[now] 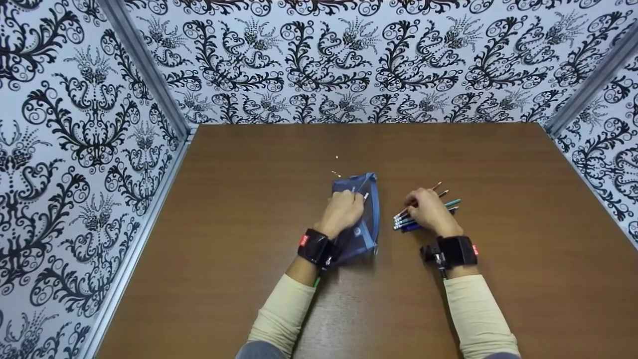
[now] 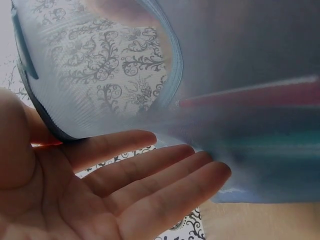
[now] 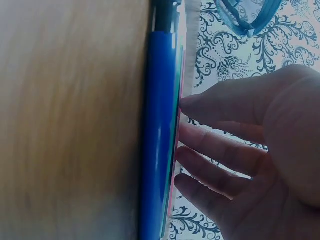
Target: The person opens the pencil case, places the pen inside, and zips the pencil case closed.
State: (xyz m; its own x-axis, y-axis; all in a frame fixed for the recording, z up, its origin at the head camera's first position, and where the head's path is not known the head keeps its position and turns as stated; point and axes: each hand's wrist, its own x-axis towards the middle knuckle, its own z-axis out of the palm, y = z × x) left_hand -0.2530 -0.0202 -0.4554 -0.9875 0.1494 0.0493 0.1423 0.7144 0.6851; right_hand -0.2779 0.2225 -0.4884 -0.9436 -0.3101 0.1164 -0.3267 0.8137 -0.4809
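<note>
My left hand [image 1: 344, 208] pinches the edge of a see-through blue mesh zip pouch [image 1: 372, 234] between thumb and forefinger. The other fingers stretch along its side in the left wrist view. Inside the pouch, a red pencil [image 2: 250, 96] shows through the mesh, with a blurred teal shape below it. To the right of the pouch, my right hand [image 1: 427, 207] is over a small bunch of pencils [image 1: 452, 203] on the table. Its thumb and fingertips meet at a thin reddish pencil there. Beside these lies a thicker blue pen [image 3: 160, 125], apart from the fingers.
The brown wooden table [image 1: 239, 199] runs back to a wall [image 1: 349, 65] with black-and-white scroll patterns. A light metal rail [image 1: 144, 227] borders its left side. Tiny pale bits [image 1: 337, 174] lie behind the pouch.
</note>
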